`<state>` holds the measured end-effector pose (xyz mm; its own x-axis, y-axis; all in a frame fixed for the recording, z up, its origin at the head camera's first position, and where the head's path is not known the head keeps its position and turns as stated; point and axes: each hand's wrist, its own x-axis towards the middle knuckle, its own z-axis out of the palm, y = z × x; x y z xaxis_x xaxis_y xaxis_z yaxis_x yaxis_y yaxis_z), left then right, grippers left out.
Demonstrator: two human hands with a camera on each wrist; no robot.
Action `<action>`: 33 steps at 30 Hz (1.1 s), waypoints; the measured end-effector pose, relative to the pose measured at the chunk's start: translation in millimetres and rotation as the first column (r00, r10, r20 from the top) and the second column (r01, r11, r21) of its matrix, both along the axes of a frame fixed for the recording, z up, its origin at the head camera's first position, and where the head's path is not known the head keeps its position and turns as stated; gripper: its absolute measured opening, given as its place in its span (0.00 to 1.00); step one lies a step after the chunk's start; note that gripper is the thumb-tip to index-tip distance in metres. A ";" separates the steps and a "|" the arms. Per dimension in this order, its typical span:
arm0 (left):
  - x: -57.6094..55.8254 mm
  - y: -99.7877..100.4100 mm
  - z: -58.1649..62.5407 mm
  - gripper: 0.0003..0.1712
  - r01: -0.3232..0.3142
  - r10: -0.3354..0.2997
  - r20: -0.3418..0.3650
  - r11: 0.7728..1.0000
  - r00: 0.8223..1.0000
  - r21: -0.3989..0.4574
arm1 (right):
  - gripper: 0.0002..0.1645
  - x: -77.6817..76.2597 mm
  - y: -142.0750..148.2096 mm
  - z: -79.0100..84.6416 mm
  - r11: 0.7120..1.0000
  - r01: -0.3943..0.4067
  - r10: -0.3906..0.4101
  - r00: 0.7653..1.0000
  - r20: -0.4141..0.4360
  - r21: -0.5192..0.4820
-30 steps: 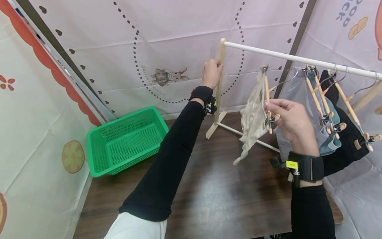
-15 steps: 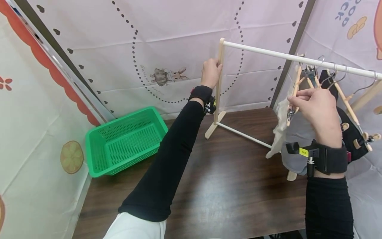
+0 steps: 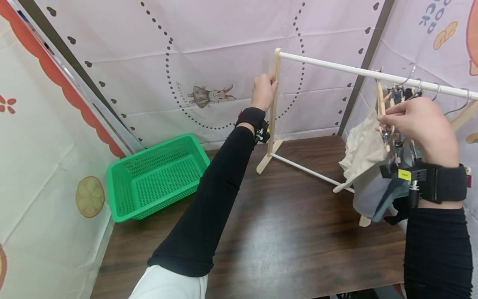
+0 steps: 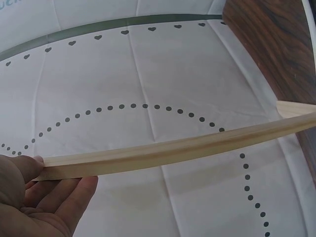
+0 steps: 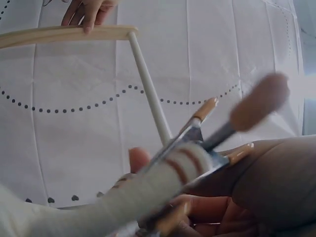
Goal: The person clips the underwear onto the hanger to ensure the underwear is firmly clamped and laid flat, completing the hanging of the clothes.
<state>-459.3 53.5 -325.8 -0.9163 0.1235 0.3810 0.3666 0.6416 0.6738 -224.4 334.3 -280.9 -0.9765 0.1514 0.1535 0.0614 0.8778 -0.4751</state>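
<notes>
In the head view my left hand grips the wooden upright post of a small clothes rack; the left wrist view shows thumb and fingers around that post. My right hand pinches a wooden clip hanger at the rack's right part. From this hanger hangs a cream garment. Its hook meets the white rail, though I cannot tell whether it bears the weight. In the right wrist view, metal clips with wooden ends and a cream cloth are close and blurred.
More hangers crowd behind my right hand, with a grey garment and a blue-green one showing. A green plastic basket stands on the brown table at left. Printed cloth walls enclose the table.
My right hand has carried the hanger with the cream garment rightward to the rail, up against the other hangers. My left hand has stayed on the post.
</notes>
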 end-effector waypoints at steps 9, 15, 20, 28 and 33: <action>1.7 -3.2 0.8 0.17 -0.004 0.004 0.010 1.000 1.000 -0.005 | 0.28 -5.3 6.2 -9.1 0.999 0.022 -0.022 1.000 0.022 -0.026; -0.7 -6.0 -0.2 0.17 -0.007 0.007 0.016 1.000 1.000 -0.002 | 0.28 -7.1 3.3 -14.1 0.999 0.002 -0.002 1.000 0.010 -0.033; -2.6 -9.7 -3.0 0.17 -0.016 0.016 0.028 1.000 0.999 -0.007 | 0.29 -8.1 1.6 -15.4 0.998 -0.012 0.011 1.000 -0.007 -0.055; 3.3 -13.3 -7.4 0.20 -0.003 0.004 0.034 0.999 0.999 -0.034 | 0.24 0.3 -19.6 -23.3 0.995 0.080 -0.098 0.934 -0.343 -0.066; 35.8 -11.0 -27.0 0.32 0.153 -0.153 0.084 0.988 0.985 0.006 | 0.14 10.0 -53.4 -46.8 0.990 -0.074 -0.065 0.515 -0.855 -0.119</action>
<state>-423.5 42.5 -352.8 -0.9154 0.2650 0.3030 0.4024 0.5825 0.7063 -214.4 280.9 -327.7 -0.3825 0.2321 0.8943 -0.4390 0.8061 -0.3969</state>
